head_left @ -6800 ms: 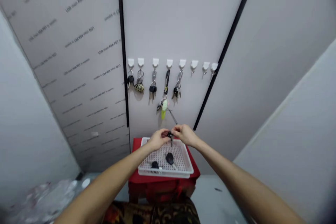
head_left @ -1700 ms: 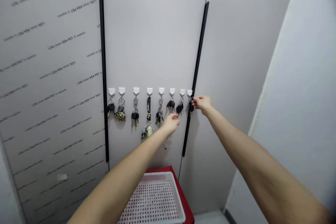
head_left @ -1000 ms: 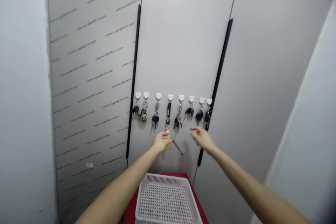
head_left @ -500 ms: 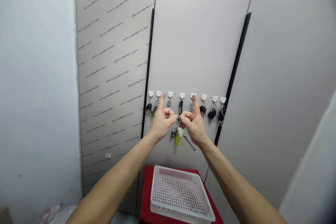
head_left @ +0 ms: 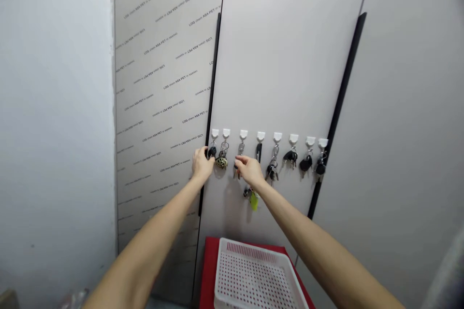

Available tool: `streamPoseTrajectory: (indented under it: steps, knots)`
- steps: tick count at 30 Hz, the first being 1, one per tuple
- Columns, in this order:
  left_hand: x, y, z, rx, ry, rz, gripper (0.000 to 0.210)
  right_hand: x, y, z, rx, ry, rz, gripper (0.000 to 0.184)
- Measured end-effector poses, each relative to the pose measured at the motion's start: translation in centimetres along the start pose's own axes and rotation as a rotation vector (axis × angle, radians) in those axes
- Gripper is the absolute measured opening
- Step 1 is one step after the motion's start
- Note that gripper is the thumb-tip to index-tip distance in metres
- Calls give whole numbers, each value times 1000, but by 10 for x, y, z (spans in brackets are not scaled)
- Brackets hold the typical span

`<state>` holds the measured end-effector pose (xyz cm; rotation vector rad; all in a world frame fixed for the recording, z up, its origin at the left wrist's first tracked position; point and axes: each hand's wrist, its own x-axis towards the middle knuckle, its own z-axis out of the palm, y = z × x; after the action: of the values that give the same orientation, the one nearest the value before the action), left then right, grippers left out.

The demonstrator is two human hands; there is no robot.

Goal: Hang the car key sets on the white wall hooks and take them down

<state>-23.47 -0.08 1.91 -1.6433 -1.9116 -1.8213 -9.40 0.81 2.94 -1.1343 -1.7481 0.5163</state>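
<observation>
A row of white hooks point(head_left: 277, 136) runs across the grey cabinet door, each with keys hanging from it. My left hand point(head_left: 201, 164) reaches the leftmost hook and pinches its black key point(head_left: 211, 151). Beside it hangs a key ring with a round brass charm point(head_left: 221, 162). My right hand point(head_left: 248, 169) closes on the key bunch under the third hook point(head_left: 240, 147) and hides most of it. A black strap key ring with a green tag point(head_left: 254, 200) hangs just right of that hand. Three more black key bunches point(head_left: 291, 156) hang further right.
A white perforated basket point(head_left: 253, 277) with nothing in it sits on a red stool point(head_left: 209, 270) below the hooks. Black vertical handles point(head_left: 337, 106) run down the cabinet doors. A film-covered panel point(head_left: 163, 82) and a white wall point(head_left: 54, 130) stand to the left.
Both hands have left the middle strap key ring and moved left: the left to the first hook's key, the right to the third hook's bunch. The view has shifted left.
</observation>
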Motion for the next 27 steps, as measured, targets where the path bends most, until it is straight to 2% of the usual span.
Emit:
streamPoseTrajectory:
  steps: [2, 6, 9, 12, 18, 23, 27]
  knots:
    - [11, 1, 1, 95, 14, 23, 40, 16, -7, 10, -18, 3, 37, 38]
    - [22, 5, 12, 212, -51, -27, 43, 41, -11, 31, -133, 16, 124, 38]
    - [27, 4, 18, 256, -85, -55, 35, 52, -7, 42, -271, 81, 105, 29]
    - [32, 3, 17, 251, -110, -73, 28, 57, -6, 46, -309, 137, 94, 24]
    - [45, 14, -2, 118, -79, -51, 24, 55, -16, 41, -296, 189, 6, 20]
    - [56, 27, -15, 44, -23, -2, 25, 56, -40, 28, -242, 259, -94, 21]
    - [46, 25, -13, -41, -107, 48, 25, 47, -51, 14, -182, 232, -177, 21]
